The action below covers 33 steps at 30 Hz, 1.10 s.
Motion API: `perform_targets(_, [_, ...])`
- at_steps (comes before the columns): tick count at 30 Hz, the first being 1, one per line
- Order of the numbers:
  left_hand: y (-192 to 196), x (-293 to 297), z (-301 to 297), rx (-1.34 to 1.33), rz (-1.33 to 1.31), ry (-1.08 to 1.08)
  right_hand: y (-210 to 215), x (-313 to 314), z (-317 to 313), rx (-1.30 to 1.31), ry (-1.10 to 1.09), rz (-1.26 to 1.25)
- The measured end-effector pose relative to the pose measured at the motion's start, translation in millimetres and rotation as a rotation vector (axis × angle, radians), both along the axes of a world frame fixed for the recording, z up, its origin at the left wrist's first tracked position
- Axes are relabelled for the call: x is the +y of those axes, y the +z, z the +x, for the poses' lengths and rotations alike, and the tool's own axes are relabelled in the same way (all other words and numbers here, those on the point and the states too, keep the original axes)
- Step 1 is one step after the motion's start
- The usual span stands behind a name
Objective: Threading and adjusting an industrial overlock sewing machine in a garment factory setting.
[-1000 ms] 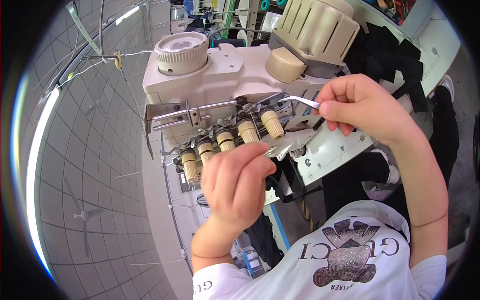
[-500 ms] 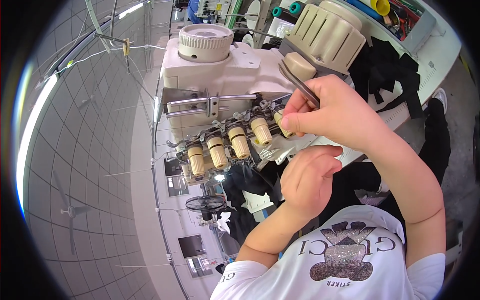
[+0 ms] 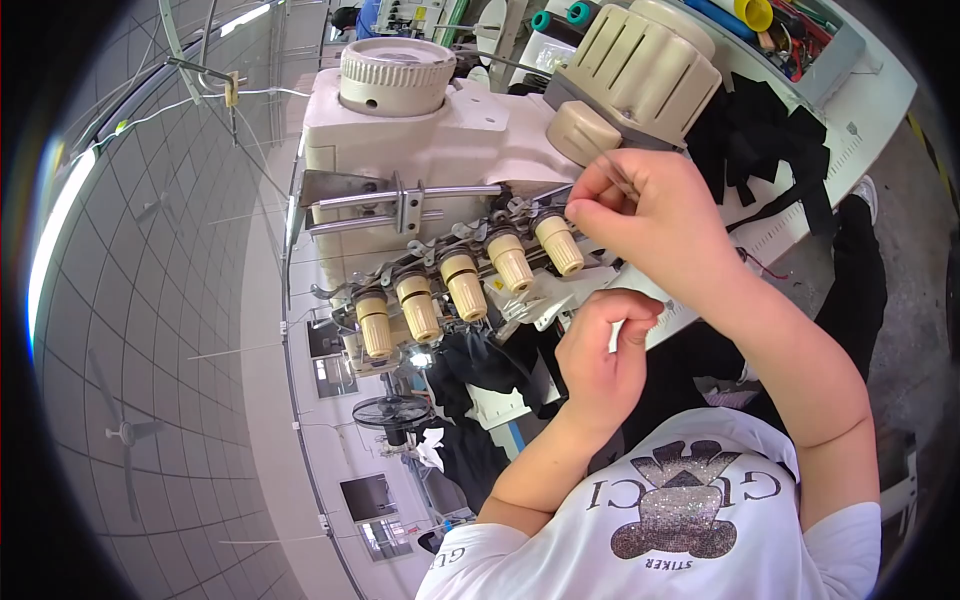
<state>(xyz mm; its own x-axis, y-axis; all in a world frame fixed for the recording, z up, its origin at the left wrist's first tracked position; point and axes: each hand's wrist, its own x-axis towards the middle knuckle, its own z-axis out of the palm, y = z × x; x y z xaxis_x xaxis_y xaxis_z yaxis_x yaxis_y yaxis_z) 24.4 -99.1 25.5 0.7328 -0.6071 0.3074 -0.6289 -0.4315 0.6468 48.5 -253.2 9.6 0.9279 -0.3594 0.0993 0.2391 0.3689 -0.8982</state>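
Observation:
Tweezers [image 3: 620,178] sit in my right hand [image 3: 668,215], smeared by motion and partly hidden by the fingers. That hand is closed round them beside the sewing machine's row of cream tension knobs [image 3: 510,265], close to the rightmost knob. Below it, my left hand [image 3: 600,350] is closed, thumb against curled fingers; whether a thread is pinched there is too small to make out. The cream sewing machine [image 3: 420,140] has a ribbed handwheel [image 3: 397,78] on top and metal thread guide bars [image 3: 400,203] along its front.
Right of the machine, black fabric strips [image 3: 790,150] lie on the white table [image 3: 868,120]. A grey tray [image 3: 830,65] of tools and a yellow tube stands at the far right. A ribbed motor housing [image 3: 640,65] adjoins the machine. More black fabric [image 3: 480,370] hangs beyond my left hand.
The tweezers have swung within my right hand, with less of them showing. My right hand has shifted slightly off the rightmost knob, now uncovered. My left hand's fingers have curled and turned somewhat.

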Motion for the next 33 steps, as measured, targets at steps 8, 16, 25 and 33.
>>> perform_targets(8, [-4.0,28.4,10.8,0.037,-0.056,0.119,-7.8,17.8,1.4,-0.052,-0.146,0.002])
perform_targets(16, [10.5,16.6,2.9,-0.019,-0.067,-0.015,-3.5,5.7,-9.7,-0.059,-0.185,0.162])
perform_targets(25, [19.0,-22.0,6.8,0.144,-0.362,-0.260,-16.5,-20.8,-59.5,-0.099,-0.270,0.125])
perform_targets(33, [12.5,-20.2,9.9,0.391,-0.579,-0.348,-20.7,-4.2,-107.7,0.055,0.213,0.342])
